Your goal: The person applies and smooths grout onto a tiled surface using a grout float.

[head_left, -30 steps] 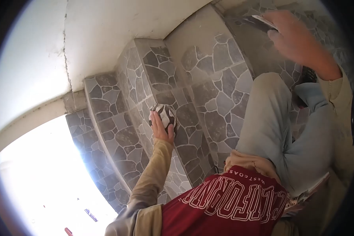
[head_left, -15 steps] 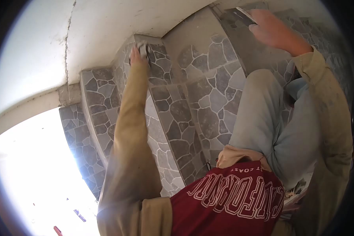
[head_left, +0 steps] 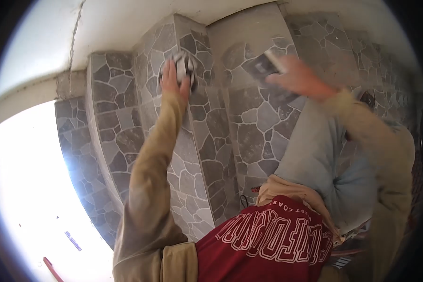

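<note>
My left hand (head_left: 175,83) presses a black-and-white cloth (head_left: 185,66) against the corner of the stone-patterned tiled pillar (head_left: 162,42), its fingers spread over the cloth. To the right, my right hand (head_left: 298,77) grips a flat trowel-like tool (head_left: 263,66) by its pale handle. The tool's dark plate is blurred and lies in front of the tiled wall (head_left: 258,117), above my bent knee. Whether the plate touches the wall cannot be told.
A cracked pale ceiling (head_left: 37,51) slopes overhead at the upper left. Bright light fills an opening (head_left: 28,174) at the left. A tiled column (head_left: 115,89) stands beside it. My legs (head_left: 310,141) are bent at the right, and a dark cable (head_left: 244,201) lies near my waist.
My left hand and the cloth have moved down and slightly right along the pillar. My right hand has brought the tool down and left, in front of the tiled wall. The view has shifted a little.
</note>
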A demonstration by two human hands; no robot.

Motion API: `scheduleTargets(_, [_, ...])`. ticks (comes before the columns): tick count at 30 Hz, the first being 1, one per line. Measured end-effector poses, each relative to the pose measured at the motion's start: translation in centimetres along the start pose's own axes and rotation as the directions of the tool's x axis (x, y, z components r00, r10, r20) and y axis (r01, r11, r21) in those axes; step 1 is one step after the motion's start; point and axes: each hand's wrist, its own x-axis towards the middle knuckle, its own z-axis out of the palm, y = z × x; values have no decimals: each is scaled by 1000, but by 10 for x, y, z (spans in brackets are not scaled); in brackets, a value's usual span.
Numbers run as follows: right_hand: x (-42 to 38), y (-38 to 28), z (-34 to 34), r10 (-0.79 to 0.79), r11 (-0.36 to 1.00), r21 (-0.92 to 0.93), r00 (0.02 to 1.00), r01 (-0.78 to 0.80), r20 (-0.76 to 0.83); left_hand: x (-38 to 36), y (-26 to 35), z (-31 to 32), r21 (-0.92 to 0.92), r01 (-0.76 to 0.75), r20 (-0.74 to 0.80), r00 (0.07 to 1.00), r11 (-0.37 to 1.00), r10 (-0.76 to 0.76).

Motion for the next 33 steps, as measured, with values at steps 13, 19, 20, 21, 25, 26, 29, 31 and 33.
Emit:
scheduleTargets(13, [143, 32, 221, 2, 762, 629, 970, 157, -244, 3, -149, -9, -84, 177, -152, 970, 981, -188])
scheduleTargets(19, [140, 38, 240, 25, 624, 778, 993, 76, -118, 6, -127, -20, -32, 224, -146, 963, 974, -226])
scheduleTargets(20, [143, 26, 235, 11, 547, 835, 997, 56, -74, 7, -124, -21, -43, 225, -138, 964, 973, -229])
scheduleTargets(21, [144, 12, 229, 10, 543, 839, 998, 44, -59, 4, -122, -21, -52, 229, -126, 964, 972, -233])
scheduleTargets(25, [123, -3, 222, -9, 583, 812, 1000, -10, 19, 6, -116, -23, -36, 273, -111, 955, 961, -275])
scheduleTargets(26, [120, 2, 214, -16, 560, 827, 998, -43, 63, 10, -116, -23, -42, 263, -120, 956, 964, -267])
scheduleTargets(29, [138, 30, 231, -7, 479, 876, 999, 50, -53, 4, -124, -22, -58, 247, -120, 960, 967, -252])
scheduleTargets(31, [153, 30, 229, 3, 507, 861, 999, 43, -52, 6, -124, -20, -77, 235, -127, 962, 969, -243])
scheduleTargets(33, [148, 30, 226, 19, 561, 828, 1000, -8, -4, 3, -120, -21, -67, 259, -116, 957, 964, -265])
